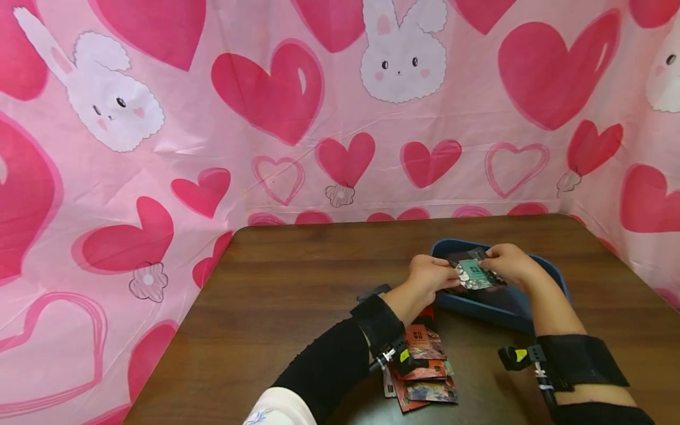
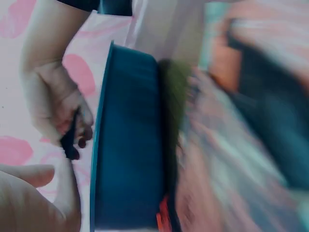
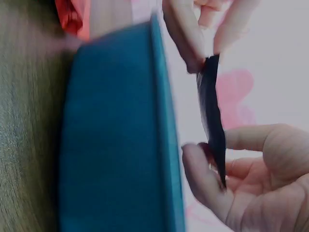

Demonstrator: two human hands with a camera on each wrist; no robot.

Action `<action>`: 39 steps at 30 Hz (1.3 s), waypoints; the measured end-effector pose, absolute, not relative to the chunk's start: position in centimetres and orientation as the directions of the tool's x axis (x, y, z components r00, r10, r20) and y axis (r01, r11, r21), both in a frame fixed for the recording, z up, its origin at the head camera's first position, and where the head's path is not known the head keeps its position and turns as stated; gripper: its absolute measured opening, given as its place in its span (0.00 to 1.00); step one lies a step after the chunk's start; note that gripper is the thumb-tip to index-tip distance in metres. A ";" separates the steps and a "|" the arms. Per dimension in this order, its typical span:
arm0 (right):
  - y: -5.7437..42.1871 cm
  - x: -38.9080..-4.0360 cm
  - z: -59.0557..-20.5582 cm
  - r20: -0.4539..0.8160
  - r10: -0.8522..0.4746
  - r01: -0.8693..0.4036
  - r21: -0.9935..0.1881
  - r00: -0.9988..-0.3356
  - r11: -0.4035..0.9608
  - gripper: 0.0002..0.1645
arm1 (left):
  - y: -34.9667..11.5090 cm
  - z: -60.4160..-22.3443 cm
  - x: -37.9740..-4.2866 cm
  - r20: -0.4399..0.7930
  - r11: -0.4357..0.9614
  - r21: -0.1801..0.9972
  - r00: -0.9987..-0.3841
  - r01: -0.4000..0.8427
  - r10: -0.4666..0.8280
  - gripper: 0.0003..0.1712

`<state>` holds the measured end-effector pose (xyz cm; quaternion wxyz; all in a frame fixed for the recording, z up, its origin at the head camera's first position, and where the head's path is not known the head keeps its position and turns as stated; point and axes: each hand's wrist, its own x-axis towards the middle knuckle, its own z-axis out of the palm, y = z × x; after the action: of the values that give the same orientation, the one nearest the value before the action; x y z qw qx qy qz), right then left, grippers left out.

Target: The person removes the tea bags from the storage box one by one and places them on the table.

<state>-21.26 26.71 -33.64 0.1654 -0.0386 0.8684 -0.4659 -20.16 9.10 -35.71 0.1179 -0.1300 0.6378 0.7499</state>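
A small flat packet (image 1: 475, 273) with a green label and silvery patches is stretched between both hands over the blue bin (image 1: 489, 313). My left hand (image 1: 429, 274) pinches its left end between thumb and fingers. The packet's right end sits in the pinch of my right hand (image 1: 511, 263). Seen edge-on in the right wrist view, the packet (image 3: 211, 108) is a thin dark strip above the bin's rim (image 3: 166, 116). Most of the bin's inside is hidden by hands and packet.
Under my left forearm, several overlapping colourful packets (image 1: 425, 369), mostly red and orange, lie on the brown wooden table (image 1: 297, 277). Behind the table hangs a pink cloth (image 1: 457, 124) printed with hearts and rabbits. Wrist straps with cameras circle both forearms.
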 end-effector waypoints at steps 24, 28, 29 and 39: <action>19.1 -12.0 -38.1 -0.200 -0.516 -0.162 -0.803 -0.833 0.574 0.16 | -4.0 -39.0 -11.3 -0.391 0.109 0.920 -0.867 -0.376 0.310 0.10; 18.8 -11.7 -38.4 -0.201 -0.481 -0.162 -0.776 -0.853 0.610 0.18 | -4.1 -39.4 -11.2 -0.383 0.152 0.923 -0.872 -0.353 0.306 0.10; 18.8 -11.7 -38.5 -0.203 -0.474 -0.159 -0.771 -0.857 0.617 0.18 | -4.2 -39.4 -11.2 -0.383 0.163 0.923 -0.872 -0.348 0.304 0.10; 18.8 -12.1 -37.9 -0.186 -0.475 -0.191 -0.745 -0.860 0.639 0.18 | -4.7 -38.7 -12.4 -0.342 0.293 0.920 -0.897 -0.259 0.281 0.12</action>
<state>-12.08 18.84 -37.89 0.1859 -0.1880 0.8858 -0.3813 -12.39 -4.71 -38.73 0.2271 0.0073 0.7714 0.5944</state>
